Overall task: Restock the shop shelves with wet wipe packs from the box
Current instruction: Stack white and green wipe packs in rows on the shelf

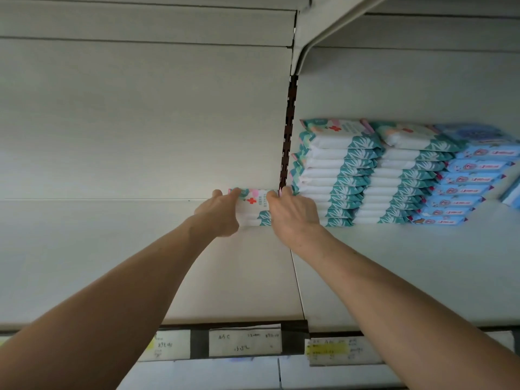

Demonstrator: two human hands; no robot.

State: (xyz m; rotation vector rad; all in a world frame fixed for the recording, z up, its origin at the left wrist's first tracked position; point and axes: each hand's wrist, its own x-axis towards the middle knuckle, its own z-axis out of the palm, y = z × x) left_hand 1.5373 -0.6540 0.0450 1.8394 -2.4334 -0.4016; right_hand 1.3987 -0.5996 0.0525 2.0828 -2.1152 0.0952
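Note:
A small stack of white and teal wet wipe packs [253,208] with a red cross sits at the back of the pale shelf [140,263], against the rear wall. My left hand [218,212] grips its left end and my right hand [292,212] grips its right end. Just right of them stand two tall stacks of the same teal packs [337,170]. The box is not in view.
A stack of blue wipe packs [464,178] stands further right. A dark slotted upright [288,133] divides the back wall. Price labels [244,343] line the shelf's front edge. Another shelf [337,23] hangs overhead.

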